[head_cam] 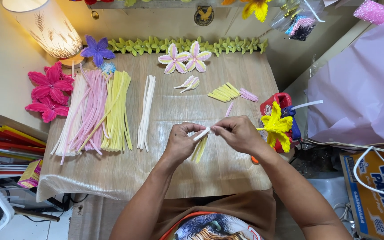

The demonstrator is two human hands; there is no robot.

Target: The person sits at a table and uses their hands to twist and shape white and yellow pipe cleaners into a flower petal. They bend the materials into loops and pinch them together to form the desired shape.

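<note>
Both hands, left hand (181, 143) & right hand (236, 133), pinch one white pipe cleaner (202, 134) taut above the counter (227, 171), w/ fingers clamped at either end, yellow pipe cleaners (199, 150) dangling under.

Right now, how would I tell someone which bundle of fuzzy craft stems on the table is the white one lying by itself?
Start at the lit lamp in the table's far left corner and follow the row of long stem bundles rightward: pale, pink, then yellow. Just past the yellow lies the white bundle, set apart by a gap of bare wood, much thinner than its neighbours.
</note>
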